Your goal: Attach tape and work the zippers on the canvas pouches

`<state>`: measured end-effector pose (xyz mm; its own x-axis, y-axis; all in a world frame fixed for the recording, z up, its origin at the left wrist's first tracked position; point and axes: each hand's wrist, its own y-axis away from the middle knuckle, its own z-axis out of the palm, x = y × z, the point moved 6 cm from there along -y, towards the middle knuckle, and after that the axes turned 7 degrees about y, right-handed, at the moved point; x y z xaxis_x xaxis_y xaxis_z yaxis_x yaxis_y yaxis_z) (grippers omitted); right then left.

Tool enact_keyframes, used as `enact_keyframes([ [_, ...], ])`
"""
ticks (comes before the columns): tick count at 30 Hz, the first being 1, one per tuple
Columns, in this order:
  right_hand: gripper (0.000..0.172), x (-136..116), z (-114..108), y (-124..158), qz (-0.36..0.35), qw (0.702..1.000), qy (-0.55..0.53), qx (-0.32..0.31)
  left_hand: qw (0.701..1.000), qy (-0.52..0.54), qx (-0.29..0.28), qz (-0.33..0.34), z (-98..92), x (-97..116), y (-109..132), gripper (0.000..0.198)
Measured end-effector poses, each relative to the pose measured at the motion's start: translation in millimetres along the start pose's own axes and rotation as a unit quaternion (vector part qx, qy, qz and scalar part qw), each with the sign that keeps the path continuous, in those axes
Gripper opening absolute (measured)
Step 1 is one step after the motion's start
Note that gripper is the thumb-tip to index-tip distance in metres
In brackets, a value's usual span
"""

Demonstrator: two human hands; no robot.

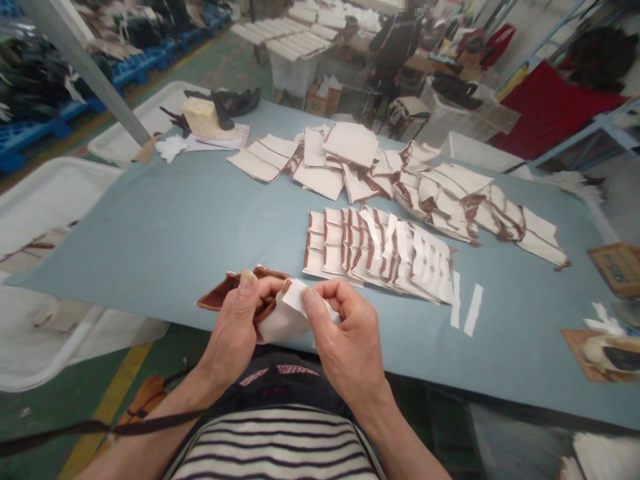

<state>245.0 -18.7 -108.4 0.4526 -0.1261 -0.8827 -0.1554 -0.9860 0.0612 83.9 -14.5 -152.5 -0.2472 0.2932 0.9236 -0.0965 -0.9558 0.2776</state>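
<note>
Striped shirt [275,443] in the foreground, a worker held a cream pouch [279,325] at the near edge of a blue worktop [200,213]. Fingers of the left hand [236,320] were closed on the pouch's brown-edged opening, thumb uppermost, while those of the right hand [347,333] pinched a white strip [295,297] between thumb and forefinger at the pouch's cream side. Ahead and to the right, a row of pouches [333,248] lay overlapped on the worktop, white strips across several of them, with two loose strips [473,311] just beside its right end. Beyond stretched a jumbled pile [351,145] of cream and brown pieces, and a yellow block [201,119] sat near the far left corner. Light and soft by its look, the pouch seemed apt to sag or fold unless gripped along its brown edge, one hand bracing the opening. The strip appeared thin, pliable and easily creased, best taken flat near an end.
</note>
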Motion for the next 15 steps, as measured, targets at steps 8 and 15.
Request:
enact_keyframes([
  [8,0.032,-2.4,4.4,0.6,-0.003,1.0,0.012,0.018,0.995,-0.088,0.0,0.047,2.4,20.6,0.5,0.05],
  [15,0.032,-0.5,10.5,-3.8,0.002,1.0,0.009,0.005,0.989,-0.131,0.028,0.064,-1.1,22.3,-7.8,0.035],
])
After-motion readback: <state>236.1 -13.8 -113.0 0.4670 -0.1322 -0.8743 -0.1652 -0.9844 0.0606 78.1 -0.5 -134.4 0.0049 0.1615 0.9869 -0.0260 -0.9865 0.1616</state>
